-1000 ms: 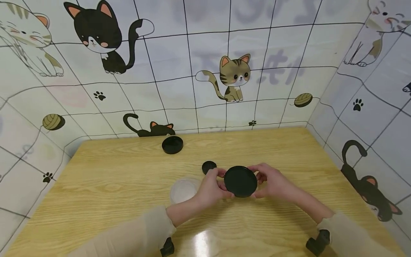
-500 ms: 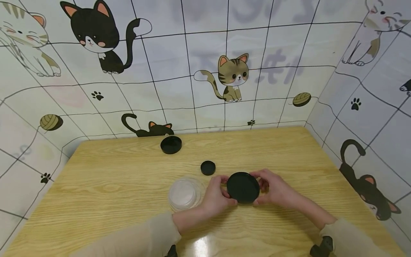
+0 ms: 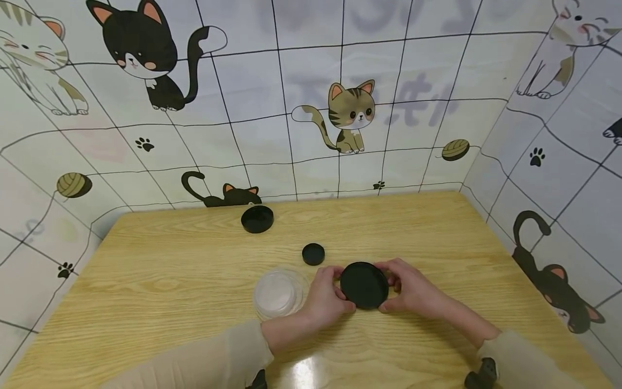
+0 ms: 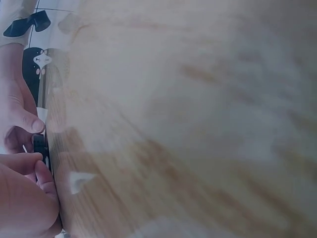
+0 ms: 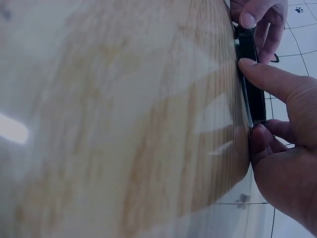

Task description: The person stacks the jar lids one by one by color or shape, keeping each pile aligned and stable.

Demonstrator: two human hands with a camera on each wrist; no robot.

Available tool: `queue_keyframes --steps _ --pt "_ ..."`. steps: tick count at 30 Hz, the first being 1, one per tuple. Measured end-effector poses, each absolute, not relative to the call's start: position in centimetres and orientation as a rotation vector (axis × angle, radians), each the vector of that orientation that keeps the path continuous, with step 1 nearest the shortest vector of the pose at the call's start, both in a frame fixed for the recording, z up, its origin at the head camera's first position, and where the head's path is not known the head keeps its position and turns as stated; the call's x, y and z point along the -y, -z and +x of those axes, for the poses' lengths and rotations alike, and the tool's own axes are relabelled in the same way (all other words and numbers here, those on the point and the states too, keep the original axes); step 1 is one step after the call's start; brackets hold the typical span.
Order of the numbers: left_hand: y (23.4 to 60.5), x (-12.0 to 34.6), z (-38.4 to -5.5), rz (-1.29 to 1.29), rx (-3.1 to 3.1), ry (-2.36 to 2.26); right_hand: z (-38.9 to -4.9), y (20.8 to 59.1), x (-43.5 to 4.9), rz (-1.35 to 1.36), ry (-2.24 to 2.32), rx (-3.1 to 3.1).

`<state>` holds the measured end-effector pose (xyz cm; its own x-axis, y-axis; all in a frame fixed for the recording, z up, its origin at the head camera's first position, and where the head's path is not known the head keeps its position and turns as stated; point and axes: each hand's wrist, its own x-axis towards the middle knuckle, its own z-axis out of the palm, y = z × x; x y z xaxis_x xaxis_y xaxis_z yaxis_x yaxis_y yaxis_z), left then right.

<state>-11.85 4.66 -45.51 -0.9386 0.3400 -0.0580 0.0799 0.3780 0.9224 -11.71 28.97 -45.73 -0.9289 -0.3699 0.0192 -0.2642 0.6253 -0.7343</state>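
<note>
A round black lid (image 3: 364, 285) lies flat and low at the table, between my two hands. My left hand (image 3: 326, 300) grips its left edge with thumb and fingers, while my right hand (image 3: 415, 289) holds the right edge in the same way. The right wrist view shows the black lid (image 5: 255, 94) edge-on, close to the tabletop; whether it touches the surface is hard to tell. Just left of my left hand sits a clear round plastic container (image 3: 276, 294), partly hidden by that hand. A small black lid (image 3: 313, 254) lies beyond my left hand.
A black shallow dish-like lid (image 3: 257, 219) lies near the back edge of the wooden table (image 3: 170, 281). Cat-print sheeting (image 3: 311, 135) stands behind the table and along both sides.
Both hands have brought the large black lid down and slightly toward me. The small black lid and the clear container now show more fully. Over the last half second, little has moved.
</note>
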Motion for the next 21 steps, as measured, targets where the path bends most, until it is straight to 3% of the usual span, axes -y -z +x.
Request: queue_keyframes --steps 13,21 --pt "45.6 -3.8 -11.8 0.345 -2.395 -1.646 -12.1 45.4 -28.9 -0.554 1.206 -2.677" --pt "41.4 -1.0 -13.0 0.559 -2.314 -1.786 -13.2 41.5 -29.8 -0.543 1.232 -2.727"
